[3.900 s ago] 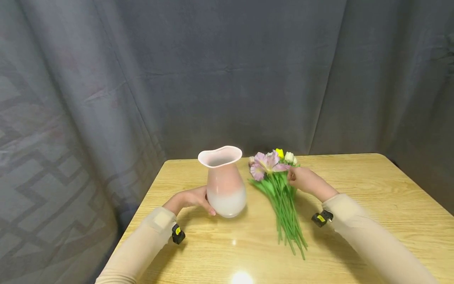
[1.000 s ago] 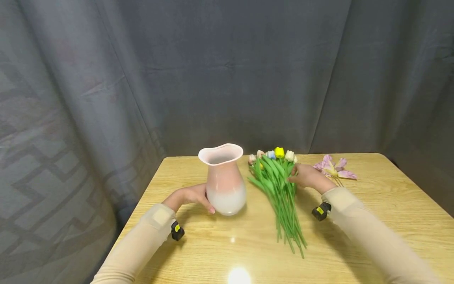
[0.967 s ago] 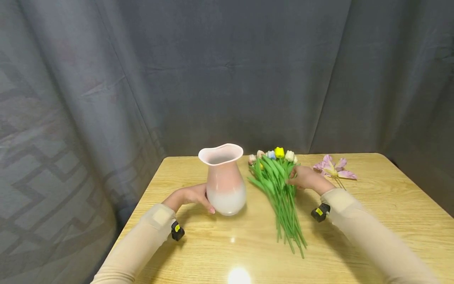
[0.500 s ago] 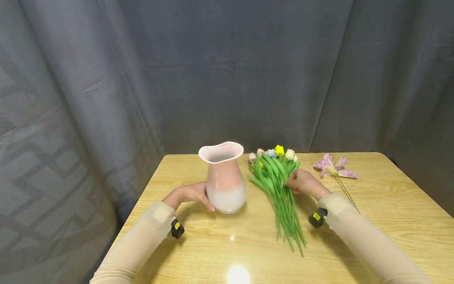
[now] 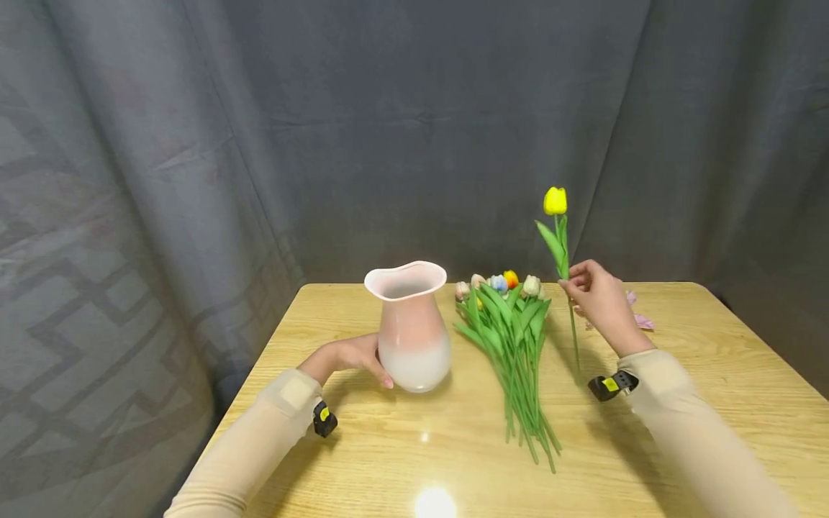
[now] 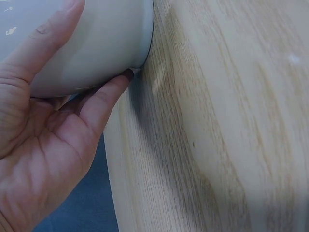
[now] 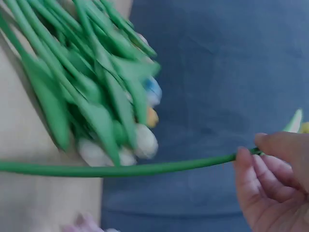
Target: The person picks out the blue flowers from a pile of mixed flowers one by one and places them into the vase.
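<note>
A pink-and-white vase (image 5: 414,345) with a wavy rim stands on the table. My left hand (image 5: 352,356) grips its lower left side, the thumb in front and other fingers round the back; the left wrist view shows a fingertip at the base. In my right hand (image 5: 602,302) a yellow tulip (image 5: 555,201) is pinched by the stem below its leaf. It is held almost upright, bloom on top and stem (image 7: 120,170) hanging down. Between the hands lies a bunch of tulips (image 5: 512,345), with white, pinkish, blue and orange blooms at the far end.
A pink-purple flower (image 5: 641,320) lies at the back right, mostly hidden behind my right hand. The wooden table (image 5: 363,460) ends at a grey curtain (image 5: 414,144), which also hangs along the left side.
The purple flower was moved off the bunch to the right. My right hand then pinched the yellow tulip, drew it out and raised it to the right. The left hand stays on the vase.
</note>
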Action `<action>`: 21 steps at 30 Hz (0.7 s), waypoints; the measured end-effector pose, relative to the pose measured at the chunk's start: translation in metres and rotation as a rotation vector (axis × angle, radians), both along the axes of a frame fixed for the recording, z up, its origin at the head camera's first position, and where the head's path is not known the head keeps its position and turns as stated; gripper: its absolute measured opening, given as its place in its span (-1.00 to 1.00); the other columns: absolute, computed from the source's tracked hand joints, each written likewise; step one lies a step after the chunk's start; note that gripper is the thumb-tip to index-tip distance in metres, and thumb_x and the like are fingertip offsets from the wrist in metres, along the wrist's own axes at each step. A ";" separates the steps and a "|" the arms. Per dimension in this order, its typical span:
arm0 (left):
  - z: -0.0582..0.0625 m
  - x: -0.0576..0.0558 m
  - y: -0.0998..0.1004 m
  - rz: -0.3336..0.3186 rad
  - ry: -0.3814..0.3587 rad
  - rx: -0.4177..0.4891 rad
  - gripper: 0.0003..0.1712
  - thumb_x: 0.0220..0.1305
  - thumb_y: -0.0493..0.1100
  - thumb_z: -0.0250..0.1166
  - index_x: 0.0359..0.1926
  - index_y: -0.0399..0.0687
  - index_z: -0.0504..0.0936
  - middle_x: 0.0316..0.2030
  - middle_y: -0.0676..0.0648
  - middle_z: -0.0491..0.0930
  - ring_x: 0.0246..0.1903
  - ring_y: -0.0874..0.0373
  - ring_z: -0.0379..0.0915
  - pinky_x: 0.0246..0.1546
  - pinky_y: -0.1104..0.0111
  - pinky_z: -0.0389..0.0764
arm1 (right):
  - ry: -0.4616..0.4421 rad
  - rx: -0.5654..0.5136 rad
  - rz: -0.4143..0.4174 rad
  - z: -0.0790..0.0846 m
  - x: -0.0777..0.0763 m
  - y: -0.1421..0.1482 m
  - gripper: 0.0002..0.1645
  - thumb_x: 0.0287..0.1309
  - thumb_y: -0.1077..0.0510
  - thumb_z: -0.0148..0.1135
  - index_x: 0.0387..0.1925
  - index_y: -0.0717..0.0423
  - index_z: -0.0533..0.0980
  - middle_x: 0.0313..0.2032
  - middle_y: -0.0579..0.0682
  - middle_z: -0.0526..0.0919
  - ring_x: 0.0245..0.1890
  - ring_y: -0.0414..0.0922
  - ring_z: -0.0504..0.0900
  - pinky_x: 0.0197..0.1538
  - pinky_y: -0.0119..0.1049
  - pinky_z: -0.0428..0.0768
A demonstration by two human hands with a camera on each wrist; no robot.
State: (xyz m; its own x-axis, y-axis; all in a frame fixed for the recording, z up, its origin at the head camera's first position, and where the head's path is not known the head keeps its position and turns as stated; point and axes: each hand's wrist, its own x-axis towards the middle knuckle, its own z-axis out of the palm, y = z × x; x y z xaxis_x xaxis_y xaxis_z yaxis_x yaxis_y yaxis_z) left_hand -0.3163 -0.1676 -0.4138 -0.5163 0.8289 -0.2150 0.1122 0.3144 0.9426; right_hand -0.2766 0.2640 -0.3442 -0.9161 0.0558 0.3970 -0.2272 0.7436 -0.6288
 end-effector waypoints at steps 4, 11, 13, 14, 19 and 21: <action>0.001 0.000 -0.001 0.001 0.010 -0.010 -0.01 -0.06 -0.37 0.49 0.37 -0.09 0.18 0.22 -0.13 0.40 0.08 0.03 0.43 0.07 0.19 0.53 | 0.136 0.055 -0.108 0.014 0.003 0.015 -0.48 0.33 0.17 0.13 0.22 0.32 0.26 -0.24 0.30 0.60 -0.33 0.17 0.65 -0.45 -0.32 0.54; 0.002 0.002 0.000 0.022 0.029 -0.032 0.00 -0.09 -0.37 0.50 0.37 -0.10 0.19 0.24 -0.12 0.39 0.14 0.05 0.39 0.16 0.24 0.45 | 0.222 0.165 -0.208 0.015 0.003 0.041 -0.29 0.28 0.28 0.16 0.41 0.20 0.15 -0.26 0.38 0.54 -0.35 0.26 0.59 -0.31 0.16 0.53; 0.001 0.002 0.000 0.023 0.033 -0.036 0.00 -0.09 -0.37 0.51 0.37 -0.10 0.19 0.24 -0.11 0.40 0.14 0.05 0.39 0.17 0.24 0.45 | 0.196 0.213 -0.217 0.012 0.003 0.051 -0.31 0.27 0.31 0.17 0.38 0.24 0.18 -0.25 0.44 0.54 -0.36 0.32 0.59 -0.31 0.21 0.53; 0.001 0.002 0.000 0.023 0.036 -0.038 0.00 -0.09 -0.37 0.51 0.37 -0.09 0.19 0.23 -0.11 0.40 0.14 0.06 0.39 0.16 0.24 0.45 | 0.173 0.233 -0.219 0.010 0.004 0.056 -0.33 0.26 0.33 0.17 0.36 0.26 0.19 -0.25 0.47 0.53 -0.36 0.34 0.59 -0.33 0.22 0.52; 0.001 0.002 0.000 0.029 0.044 -0.039 -0.02 -0.10 -0.38 0.51 0.35 -0.12 0.21 0.21 -0.12 0.42 0.10 0.05 0.42 0.13 0.24 0.47 | 0.004 0.345 -0.214 -0.003 0.006 0.083 -0.42 0.17 0.40 0.19 0.20 0.44 0.24 -0.26 0.59 0.50 -0.35 0.44 0.56 -0.39 0.25 0.50; 0.002 0.002 0.000 0.033 0.047 -0.039 -0.02 -0.10 -0.38 0.51 0.34 -0.13 0.22 0.20 -0.12 0.43 0.09 0.05 0.42 0.12 0.23 0.48 | -0.041 0.384 -0.203 -0.010 0.006 0.093 -0.45 0.11 0.43 0.20 0.13 0.50 0.26 -0.29 0.59 0.52 -0.39 0.45 0.56 -0.40 0.24 0.51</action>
